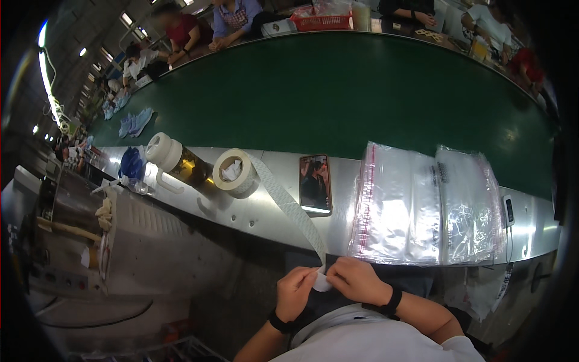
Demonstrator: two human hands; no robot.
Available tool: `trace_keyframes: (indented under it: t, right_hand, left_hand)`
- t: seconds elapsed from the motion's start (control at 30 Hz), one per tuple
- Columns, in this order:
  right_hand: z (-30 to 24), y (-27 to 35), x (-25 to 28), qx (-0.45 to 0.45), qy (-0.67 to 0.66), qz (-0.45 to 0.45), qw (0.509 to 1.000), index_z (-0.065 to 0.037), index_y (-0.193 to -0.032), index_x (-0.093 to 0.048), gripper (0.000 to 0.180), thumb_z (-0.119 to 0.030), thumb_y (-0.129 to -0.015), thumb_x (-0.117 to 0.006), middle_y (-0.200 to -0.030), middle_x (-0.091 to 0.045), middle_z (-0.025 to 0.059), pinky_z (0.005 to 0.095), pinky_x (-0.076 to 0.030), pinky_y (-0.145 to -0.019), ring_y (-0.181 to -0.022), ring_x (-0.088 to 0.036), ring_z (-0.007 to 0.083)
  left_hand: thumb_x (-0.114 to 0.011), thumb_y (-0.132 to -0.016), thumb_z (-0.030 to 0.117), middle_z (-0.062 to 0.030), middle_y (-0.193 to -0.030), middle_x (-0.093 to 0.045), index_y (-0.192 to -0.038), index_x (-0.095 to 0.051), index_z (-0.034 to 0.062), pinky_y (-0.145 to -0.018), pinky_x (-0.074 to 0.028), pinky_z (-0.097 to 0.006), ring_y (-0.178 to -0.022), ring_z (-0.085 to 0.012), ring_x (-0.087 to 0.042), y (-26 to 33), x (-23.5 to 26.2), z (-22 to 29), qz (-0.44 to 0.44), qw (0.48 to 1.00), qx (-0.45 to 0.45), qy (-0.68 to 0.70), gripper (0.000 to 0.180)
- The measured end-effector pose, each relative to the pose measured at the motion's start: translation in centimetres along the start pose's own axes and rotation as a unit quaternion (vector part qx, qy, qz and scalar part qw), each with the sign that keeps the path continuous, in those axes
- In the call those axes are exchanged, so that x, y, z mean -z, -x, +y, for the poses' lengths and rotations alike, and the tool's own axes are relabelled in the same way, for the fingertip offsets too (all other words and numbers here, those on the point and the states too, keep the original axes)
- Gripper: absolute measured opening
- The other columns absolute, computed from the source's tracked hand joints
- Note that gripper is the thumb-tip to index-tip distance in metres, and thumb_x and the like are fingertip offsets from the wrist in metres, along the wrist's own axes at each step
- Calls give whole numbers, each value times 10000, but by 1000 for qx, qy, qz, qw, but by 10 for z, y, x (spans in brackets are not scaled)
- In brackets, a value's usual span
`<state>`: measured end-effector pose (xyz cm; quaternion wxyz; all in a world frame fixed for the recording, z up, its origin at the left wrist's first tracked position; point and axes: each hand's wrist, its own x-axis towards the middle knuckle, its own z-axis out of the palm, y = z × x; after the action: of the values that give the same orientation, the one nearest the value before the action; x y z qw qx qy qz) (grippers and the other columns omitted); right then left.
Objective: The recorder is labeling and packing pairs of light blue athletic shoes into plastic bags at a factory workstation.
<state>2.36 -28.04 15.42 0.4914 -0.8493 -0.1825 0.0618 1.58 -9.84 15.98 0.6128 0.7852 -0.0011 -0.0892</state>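
Note:
A roll of pale stickers (235,173) lies on the metal table edge, with crumpled white bits inside its core. From it a long strip of stickers (292,212) runs down over the edge to my hands. My left hand (295,294) pinches the strip's loose end. My right hand (360,280) is closed at the same end, fingertips on a white curled piece (322,282). Whether that piece is a peeled sticker or backing, I cannot tell. Both hands are close together in front of my body, just below the table edge.
A phone (315,184) and stacked clear plastic bags (398,205) lie right of the strip. A lidded drink bottle (181,160) stands left of the roll. Beyond runs a green conveyor belt (338,90) carrying light-blue shoes (136,123). Several people sit along its far side near a red basket (322,22).

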Motion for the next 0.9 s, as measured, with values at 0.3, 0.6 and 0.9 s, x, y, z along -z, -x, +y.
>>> trace_keyframes:
  t: [0.3,0.6,0.9]
  right_hand:
    - [27,5,63,-14,191,218,957,-42,-876,-566,325,-293,-733,-714,-990,-558,142,419,-418,-799,-977,-514,325]
    - [79,-1,58,-107,356,327,869,-42,-813,-536,275,-158,-657,-730,-1001,-517,122,416,-358,-790,-957,-475,300]
    - [90,15,47,-81,276,361,887,7,-864,-504,329,-118,-643,-715,-1075,-479,240,492,-337,-862,-1002,-443,411]
  left_hand:
    - [-602,-829,130,-158,-1114,-581,-1116,-580,20,-894,-431,-382,-1040,-331,-542,-31,-20,33,-138,939,-276,-153,308]
    - [-539,-865,415,-181,-1313,-459,-1202,-498,-27,-967,-346,-420,-1238,-314,-406,-64,-63,13,-229,844,-316,-368,557]
    - [-558,-864,360,-199,-1302,-461,-1224,-464,-43,-964,-358,-410,-1222,-323,-428,-56,-72,0,-245,869,-280,-326,549]
